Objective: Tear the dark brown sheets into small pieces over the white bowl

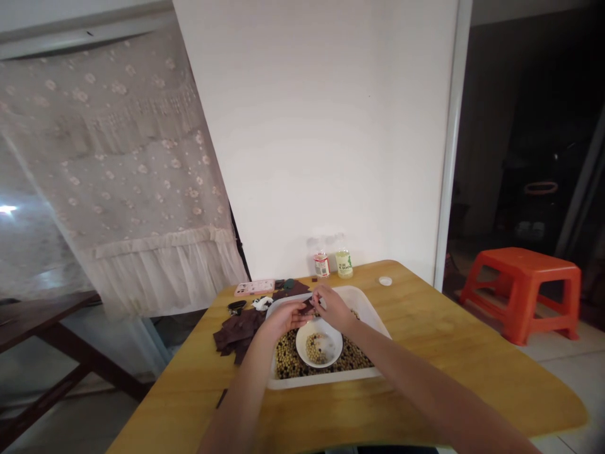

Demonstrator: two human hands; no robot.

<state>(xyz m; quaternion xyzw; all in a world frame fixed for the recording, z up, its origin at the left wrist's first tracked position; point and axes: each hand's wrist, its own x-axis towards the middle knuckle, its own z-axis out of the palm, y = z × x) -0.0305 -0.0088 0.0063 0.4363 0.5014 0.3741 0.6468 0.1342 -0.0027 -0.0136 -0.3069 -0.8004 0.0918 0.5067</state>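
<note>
Above the far part of a white tray, my left hand is closed on a small dark brown piece that looks like cloth or leather. My right hand pinches at the same piece from the right, fingertips close together. Just below both hands a white bowl sits in the tray, with pale round beads in it. More beads, pale and dark mixed, cover the tray's floor around the bowl. What the right fingertips grip exactly is too small to see.
Left of the tray lies a heap of dark brown pieces. Behind it are a pink phone and a black oval object. Two bottles stand by the wall; a white lid lies right. An orange stool is beyond the table.
</note>
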